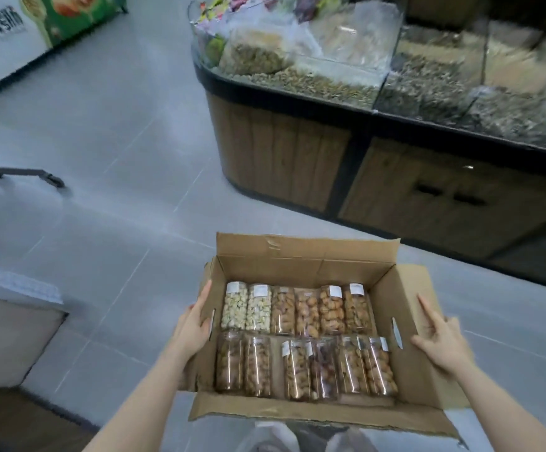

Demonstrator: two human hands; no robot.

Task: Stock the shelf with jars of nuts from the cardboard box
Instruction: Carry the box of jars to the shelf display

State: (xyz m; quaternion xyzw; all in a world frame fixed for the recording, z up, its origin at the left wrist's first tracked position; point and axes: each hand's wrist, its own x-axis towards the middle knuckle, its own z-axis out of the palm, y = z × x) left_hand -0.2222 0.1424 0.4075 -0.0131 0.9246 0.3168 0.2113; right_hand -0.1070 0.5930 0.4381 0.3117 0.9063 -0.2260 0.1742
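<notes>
Below, an open brown cardboard box [310, 265] sits over grey floor tiles [118, 158], holding two rows of clear plastic jars of nuts [297, 337] lying on their sides. The left hand [195, 324] presses flat, fingers straight, against the box's left wall. The right hand [441, 337] rests on the right flap, fingers spread and gripping nothing.

Two rows of jars [304, 340] lie in the cardboard box [307, 252], left hand [193, 324] and right hand [441, 337] at its sides; display counter [297, 158] stands behind.
</notes>
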